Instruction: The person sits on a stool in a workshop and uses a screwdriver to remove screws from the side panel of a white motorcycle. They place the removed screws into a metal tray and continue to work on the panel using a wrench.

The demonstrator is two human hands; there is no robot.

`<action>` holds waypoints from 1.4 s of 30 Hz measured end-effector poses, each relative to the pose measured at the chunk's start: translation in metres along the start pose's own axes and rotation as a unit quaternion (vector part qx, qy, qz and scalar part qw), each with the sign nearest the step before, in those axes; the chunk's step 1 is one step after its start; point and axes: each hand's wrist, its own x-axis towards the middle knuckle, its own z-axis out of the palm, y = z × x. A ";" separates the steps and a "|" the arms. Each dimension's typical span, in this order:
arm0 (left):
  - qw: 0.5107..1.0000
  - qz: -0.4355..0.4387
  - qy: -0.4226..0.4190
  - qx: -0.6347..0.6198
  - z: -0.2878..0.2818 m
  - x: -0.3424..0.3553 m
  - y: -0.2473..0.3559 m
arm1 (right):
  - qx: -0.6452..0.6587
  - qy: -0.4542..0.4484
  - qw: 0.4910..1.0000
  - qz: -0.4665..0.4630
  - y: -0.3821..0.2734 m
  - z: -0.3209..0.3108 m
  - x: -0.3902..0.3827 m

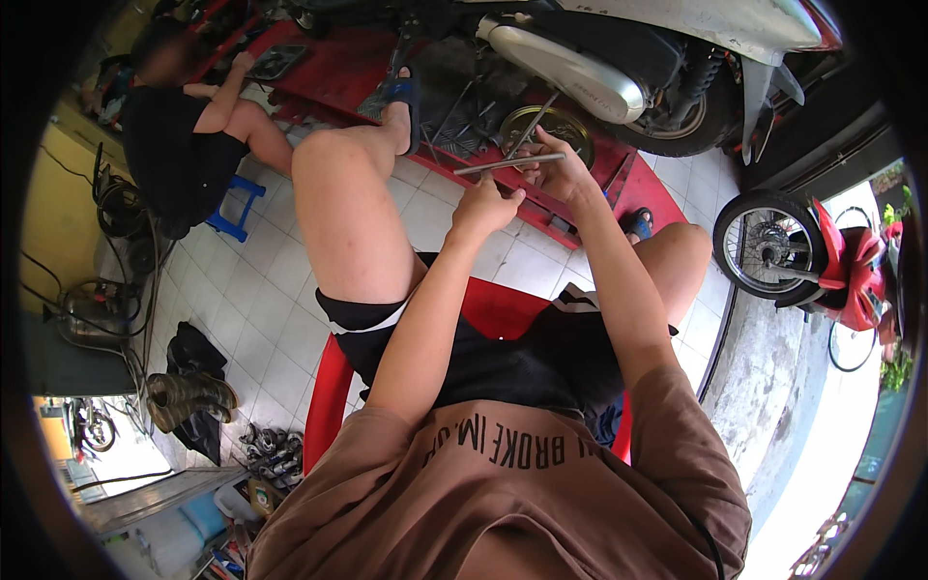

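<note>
Above my knees, a metal T-handle wrench is held up in front of the red motorcycle lift. Its bar lies nearly level and its long shaft slants up to the right. My right hand is closed on the wrench near where bar and shaft meet. Curled below the bar, my left hand touches it with a fingertip near its left half; the other fingers are partly hidden. Beyond the hands sits a round gold-coloured pan. Over it stands a scooter with a pale engine-side cover.
More long metal tools lie on the red lift. At the left, another person sits on a blue stool. A red motorcycle stands at the right. Boots and metal parts rest on the tiled floor.
</note>
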 end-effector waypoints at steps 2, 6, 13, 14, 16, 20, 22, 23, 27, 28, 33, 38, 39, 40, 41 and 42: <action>0.988 0.055 0.125 -0.068 0.004 0.010 0.000 | 0.020 -0.006 1.000 0.001 -0.002 0.002 -0.004; 0.932 0.187 0.171 -0.259 -0.007 0.005 0.015 | 0.018 -0.042 0.999 0.010 -0.004 -0.003 -0.006; 0.967 0.235 -0.073 -0.068 -0.004 -0.010 0.016 | -0.037 -0.082 0.996 0.003 -0.004 -0.026 0.013; 0.981 0.186 -0.049 -0.029 -0.002 -0.007 0.011 | -0.039 -0.071 0.997 0.000 -0.004 -0.025 0.014; 0.995 0.083 0.000 0.051 0.001 0.000 0.001 | -0.045 -0.049 0.998 -0.006 -0.001 -0.024 0.017; 0.981 0.083 0.162 -0.073 0.002 0.014 -0.001 | -0.024 -0.038 0.999 -0.012 -0.001 -0.012 0.013; 0.959 0.169 0.157 -0.162 -0.011 -0.006 0.016 | -0.029 0.011 0.999 -0.039 0.001 0.000 0.008; 0.951 0.221 0.128 -0.173 -0.013 -0.008 0.019 | -0.034 0.037 0.997 -0.056 0.000 0.004 0.005; 0.980 0.192 -0.008 -0.050 0.000 -0.003 0.005 | 0.022 -0.017 1.000 -0.002 -0.008 -0.006 0.009; 0.986 0.164 -0.043 -0.006 0.006 0.001 -0.002 | 0.032 -0.017 0.999 -0.001 -0.008 -0.004 0.009; 0.977 0.113 0.159 -0.091 0.001 0.008 0.005 | 0.045 -0.035 0.998 -0.009 -0.012 0.001 0.003; 0.960 0.231 0.037 -0.153 -0.009 -0.006 0.016 | 0.048 -0.014 0.998 -0.024 -0.013 0.002 0.000; 0.972 0.200 0.004 -0.125 0.002 0.007 0.001 | 0.047 -0.028 0.998 -0.021 -0.013 0.004 0.000; 0.980 0.170 -0.034 -0.097 0.009 0.014 -0.007 | 0.049 -0.029 0.998 -0.017 -0.014 0.001 0.001; 0.990 0.142 0.013 -0.001 0.011 0.012 -0.008 | 0.052 -0.029 0.998 -0.015 -0.014 -0.001 0.002; 0.988 0.138 0.062 -0.018 0.012 0.012 -0.006 | 0.056 -0.030 0.998 -0.013 -0.014 -0.004 0.003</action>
